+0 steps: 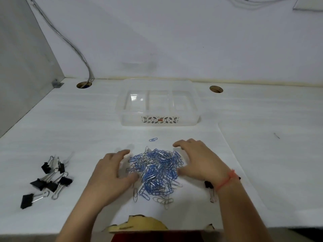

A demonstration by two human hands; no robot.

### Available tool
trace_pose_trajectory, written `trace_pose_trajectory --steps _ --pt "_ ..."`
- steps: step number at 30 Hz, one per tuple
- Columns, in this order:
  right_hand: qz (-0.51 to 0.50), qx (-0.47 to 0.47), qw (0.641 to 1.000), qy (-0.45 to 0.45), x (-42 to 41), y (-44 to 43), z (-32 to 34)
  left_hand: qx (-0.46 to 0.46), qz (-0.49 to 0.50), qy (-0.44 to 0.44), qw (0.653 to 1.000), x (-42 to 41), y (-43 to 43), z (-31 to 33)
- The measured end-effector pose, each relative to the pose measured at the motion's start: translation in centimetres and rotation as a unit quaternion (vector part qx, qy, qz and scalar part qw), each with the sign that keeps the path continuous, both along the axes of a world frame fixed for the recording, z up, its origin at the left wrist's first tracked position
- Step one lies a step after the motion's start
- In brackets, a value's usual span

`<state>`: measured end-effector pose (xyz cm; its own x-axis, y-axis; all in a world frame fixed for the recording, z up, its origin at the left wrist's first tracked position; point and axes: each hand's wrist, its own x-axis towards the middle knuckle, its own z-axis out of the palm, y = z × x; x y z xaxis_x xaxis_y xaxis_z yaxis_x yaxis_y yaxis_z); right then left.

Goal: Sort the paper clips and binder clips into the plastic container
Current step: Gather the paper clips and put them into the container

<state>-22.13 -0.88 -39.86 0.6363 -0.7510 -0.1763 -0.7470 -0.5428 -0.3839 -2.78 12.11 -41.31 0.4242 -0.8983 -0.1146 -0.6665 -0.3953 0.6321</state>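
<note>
A heap of blue and silver paper clips [155, 170] lies on the white table in front of me. My left hand [111, 173] rests against the heap's left side with fingers spread, holding nothing. On the right side my right hand [197, 160] curves around the heap, also open. One blue paper clip [153, 139] lies apart, just beyond the heap. Several black binder clips [49, 179] are scattered at the left. Another binder clip [210, 190] shows partly under my right wrist. The clear plastic container [158, 120], with three compartments, stands farther back, holding nothing visible.
Two round cable holes [83, 85] [216, 89] sit near the back wall, with cables [73, 44] running into the left one. A grey side panel [22, 67] bounds the left. A torn patch [139, 223] marks the table's front edge.
</note>
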Motion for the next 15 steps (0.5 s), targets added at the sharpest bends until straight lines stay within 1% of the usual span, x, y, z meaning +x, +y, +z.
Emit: trace_pose_trajectory --steps 1,2,3,4,5,7,10,12,15 --pt "0.000 0.024 0.998 0.055 -0.1 0.2 0.2 0.062 -0.020 -0.004 0.998 -0.2 0.2 0.3" --pt "0.000 0.041 0.996 0.081 0.2 0.4 0.3 0.106 -0.040 -0.025 0.993 -0.6 0.1 0.5" --pt "0.001 0.053 0.995 0.083 0.7 0.7 0.3 0.127 -0.053 -0.054 0.989 -1.1 -0.3 0.6" --pt "0.003 0.063 0.996 0.071 1.4 0.8 0.2 0.128 -0.060 -0.082 0.987 -1.5 -0.9 0.4" --pt "0.007 0.072 0.996 0.058 2.1 0.9 0.1 0.120 -0.063 -0.101 0.986 -1.9 -1.6 0.3" --pt "0.016 0.078 0.996 0.052 3.6 1.2 0.1 0.107 -0.060 -0.102 0.987 -2.8 -3.0 0.2" --pt "-0.006 0.033 0.999 0.016 4.8 2.0 -0.2 0.089 -0.038 -0.099 0.990 -3.9 -4.3 0.4" --pt "-0.027 -0.003 0.999 -0.029 4.9 2.5 -0.4 0.045 -0.013 -0.093 0.995 -4.2 -4.4 0.4" --pt "-0.056 -0.011 0.994 -0.088 4.3 2.8 -0.1 -0.019 0.017 -0.057 0.998 -4.4 -4.3 0.6"
